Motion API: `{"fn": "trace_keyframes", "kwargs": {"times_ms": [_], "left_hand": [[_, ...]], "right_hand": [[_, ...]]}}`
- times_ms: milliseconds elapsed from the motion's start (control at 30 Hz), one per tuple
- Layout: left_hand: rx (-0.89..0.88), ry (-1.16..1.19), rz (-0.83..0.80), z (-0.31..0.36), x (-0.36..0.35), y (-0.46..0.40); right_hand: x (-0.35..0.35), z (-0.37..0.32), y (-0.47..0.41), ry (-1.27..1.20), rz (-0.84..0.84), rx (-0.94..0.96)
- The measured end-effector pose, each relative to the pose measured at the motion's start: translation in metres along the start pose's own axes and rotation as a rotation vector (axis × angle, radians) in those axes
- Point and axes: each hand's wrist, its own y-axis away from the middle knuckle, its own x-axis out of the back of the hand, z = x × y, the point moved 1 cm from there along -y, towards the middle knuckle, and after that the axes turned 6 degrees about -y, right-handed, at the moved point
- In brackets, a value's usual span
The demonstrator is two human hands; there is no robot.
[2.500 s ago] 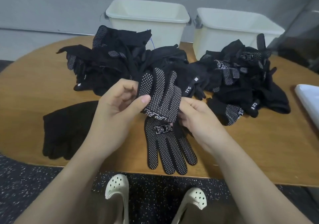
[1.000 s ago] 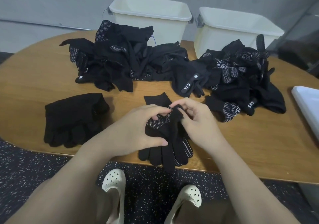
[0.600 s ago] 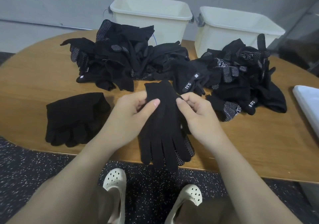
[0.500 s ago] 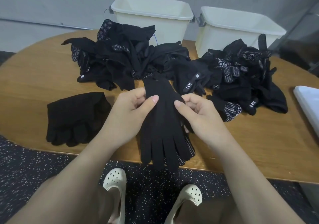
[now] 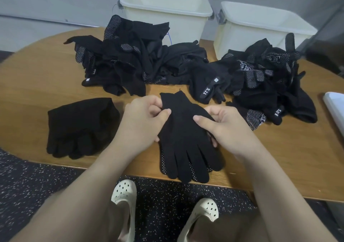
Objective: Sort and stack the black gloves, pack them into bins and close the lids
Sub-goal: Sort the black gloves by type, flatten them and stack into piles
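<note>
Surface: rounded wooden table against a grey wall, speckled dark floor below its near edge.
Held glove: black knitted glove pair lying at the near middle of the table, cuff pointing away, fingertips hanging just over the edge; white grip dots peek from an underlying layer, so it looks like two gloves laid together.
Left hand: the left hand pinches the glove's left edge near the cuff between thumb and curled fingers.
Right hand: the right hand grips the right edge at the palm, thumb on top, fingers tucked beneath.
Handling: likely very light, soft and floppy; it should drape and fold rather than hold shape. The dotted side would probably cling, the plain knit slide. Holding both long edges near the cuff seems the best way to keep the layers aligned.
Sorted stack: flat pile of plain black gloves just beside the left hand.
Unsorted: tangled heap of black dotted gloves behind, and a second heap with white lettering to the right.
Bins: two open cream plastic bins at the far edge.
Hard to tell: bin interiors are hidden; no lids can be identified, though a white object is cut off at the right edge. How many gloves lie in the held pair or the stack cannot be counted.
</note>
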Motion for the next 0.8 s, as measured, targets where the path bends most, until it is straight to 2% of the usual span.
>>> {"fn": "trace_keyframes", "kwargs": {"times_ms": [267,533,800], "left_hand": [[-0.030,-0.184,0.134,-0.008,-0.007,-0.010],[-0.046,-0.189,0.172,-0.010,-0.010,-0.015],[-0.073,-0.386,0.198,-0.010,-0.015,-0.024]], "right_hand": [[-0.008,0.006,-0.010,0.272,0.131,0.047],[-0.010,0.001,-0.004,0.341,0.196,0.115],[-0.014,0.009,-0.004,0.534,0.257,0.154]]}}
